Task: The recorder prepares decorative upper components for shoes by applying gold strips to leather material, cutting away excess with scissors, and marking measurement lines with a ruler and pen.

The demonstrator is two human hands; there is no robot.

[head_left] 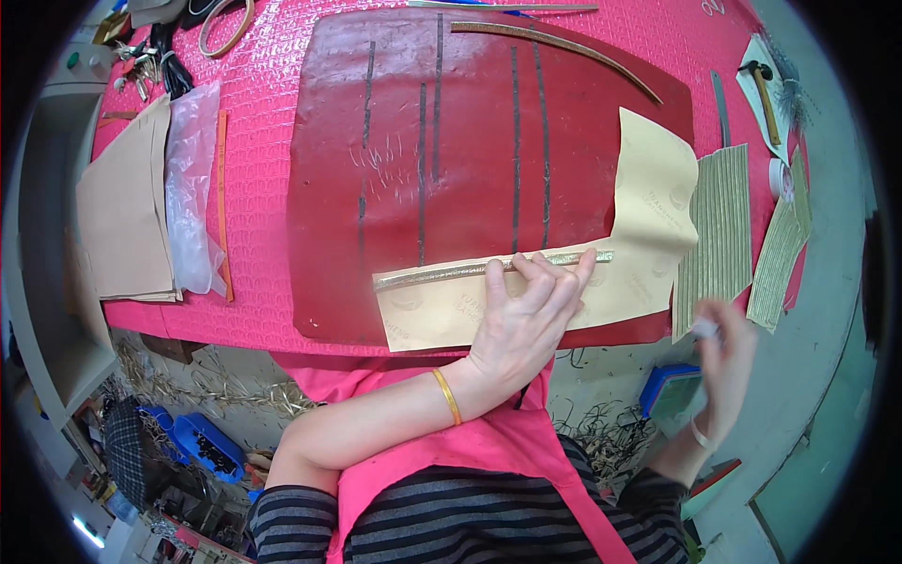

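strip (432,274) under left fingers (536,285) runs crosswise; right end slightly farther.

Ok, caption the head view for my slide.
Left hand on a gold strip laid across cream paper, red mat beneath; right hand blurred, apart.

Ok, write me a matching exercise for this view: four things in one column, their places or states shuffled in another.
Things:
1. Left hand
2. Right hand
3. Hammer
4. Orange strip

Places or states:
A. Blurred, with a small white thing at its fingertips
B. Lying beside the clear plastic
C. Touching the gold strip on the pale sheet
D. Lying on a white piece

Pairs: 1-C; 2-A; 3-D; 4-B
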